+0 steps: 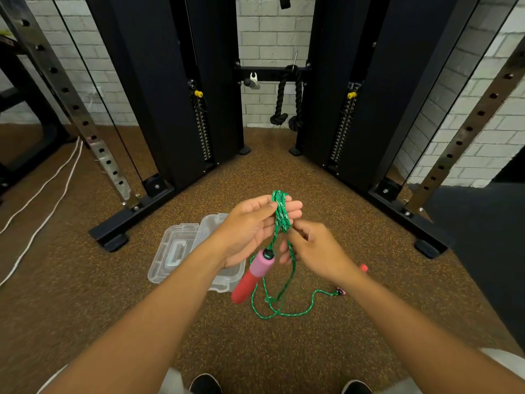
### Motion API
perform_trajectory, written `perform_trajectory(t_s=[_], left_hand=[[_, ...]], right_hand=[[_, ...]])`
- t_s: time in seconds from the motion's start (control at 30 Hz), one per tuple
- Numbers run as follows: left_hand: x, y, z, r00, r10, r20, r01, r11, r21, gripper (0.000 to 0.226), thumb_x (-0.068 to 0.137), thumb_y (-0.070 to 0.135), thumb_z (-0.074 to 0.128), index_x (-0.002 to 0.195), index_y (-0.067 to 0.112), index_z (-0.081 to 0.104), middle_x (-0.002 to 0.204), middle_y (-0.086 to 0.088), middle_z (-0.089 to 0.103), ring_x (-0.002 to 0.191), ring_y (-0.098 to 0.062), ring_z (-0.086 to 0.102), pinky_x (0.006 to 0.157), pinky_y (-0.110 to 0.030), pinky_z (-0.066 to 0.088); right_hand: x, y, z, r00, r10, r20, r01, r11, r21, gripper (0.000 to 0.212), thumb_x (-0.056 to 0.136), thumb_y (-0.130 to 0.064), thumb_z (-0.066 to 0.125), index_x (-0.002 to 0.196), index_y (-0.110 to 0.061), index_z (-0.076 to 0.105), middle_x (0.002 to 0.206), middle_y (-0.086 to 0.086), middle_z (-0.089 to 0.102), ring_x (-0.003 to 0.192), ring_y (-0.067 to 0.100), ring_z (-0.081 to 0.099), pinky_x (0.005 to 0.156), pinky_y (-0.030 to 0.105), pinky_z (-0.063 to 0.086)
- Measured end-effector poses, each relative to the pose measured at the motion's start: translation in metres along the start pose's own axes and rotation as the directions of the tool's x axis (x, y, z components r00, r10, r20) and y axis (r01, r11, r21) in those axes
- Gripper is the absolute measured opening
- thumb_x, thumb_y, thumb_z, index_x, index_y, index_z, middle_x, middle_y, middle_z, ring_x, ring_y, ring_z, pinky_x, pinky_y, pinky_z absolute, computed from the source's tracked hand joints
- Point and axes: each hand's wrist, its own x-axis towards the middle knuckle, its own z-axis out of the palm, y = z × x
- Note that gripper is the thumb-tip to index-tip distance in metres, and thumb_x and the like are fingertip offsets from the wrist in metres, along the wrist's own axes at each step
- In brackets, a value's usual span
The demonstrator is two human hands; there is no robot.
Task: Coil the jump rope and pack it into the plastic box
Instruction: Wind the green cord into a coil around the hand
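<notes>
Several loops of the green jump rope (pixel 280 211) are wound around the fingers of the left hand (pixel 250 231), which is held palm-up and spread flat, the thumb pressed onto the strands. A strand just below the loops is pinched by the right hand (pixel 315 248), its fingers curled closed around the cord. One handle (pixel 252 275), pink at the top and red below with a black cap, is seen hanging from the coil between the two wrists, tilted toward the lower left. The remaining cord is draped down to the speckled brown floor (pixel 199 331), where it is laid in loose curves. The second handle (pixel 363 268) is mostly hidden behind the right wrist; only a red tip is shown. The clear plastic box (pixel 227 275) is set on the floor beneath the left hand, its lid (pixel 173 251) swung open to the left. Black cable-machine towers (pixel 159 89) are stood beyond, against a white brick wall (pixel 270 32).
</notes>
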Motion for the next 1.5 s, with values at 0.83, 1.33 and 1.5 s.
perform_trajectory(t_s=[0.83,1.33,1.5], left_hand=[[0.003,-0.010,0.000,0.999,-0.033,-0.026,0.040,0.936,0.348,0.025,0.105,0.013,0.044,0.103,0.018,0.069,0.089,-0.008,0.066,0.080,-0.026,0.051,0.078,-0.038,0.037],[-0.009,-0.004,0.011,0.986,-0.129,0.106,0.084,0.932,0.353,0.030,0.109,0.021,0.040,0.122,0.010,0.065,0.117,-0.010,0.075,0.110,-0.020,0.072,0.101,-0.032,0.053],[-0.010,-0.002,0.011,0.983,-0.129,0.131,0.081,0.945,0.317,0.027,0.107,0.020,0.045,0.120,0.009,0.066,0.116,-0.012,0.076,0.108,-0.019,0.072,0.095,-0.029,0.055]], right_hand=[[-0.010,-0.046,-0.039,0.973,-0.229,-0.016,0.228,0.973,-0.031,0.007,0.089,-0.001,0.072,0.082,-0.004,0.073,0.072,0.015,0.070,0.056,0.007,0.055,0.052,0.022,0.045],[0.000,-0.029,-0.051,0.969,-0.214,-0.121,0.203,0.974,-0.097,0.009,0.094,-0.018,0.072,0.094,-0.014,0.080,0.080,0.004,0.075,0.066,0.010,0.061,0.058,0.028,0.052],[0.002,-0.024,-0.052,0.983,-0.144,-0.115,0.147,0.989,0.013,0.011,0.096,-0.017,0.070,0.096,-0.010,0.078,0.078,0.003,0.072,0.062,0.007,0.062,0.058,0.019,0.053]])
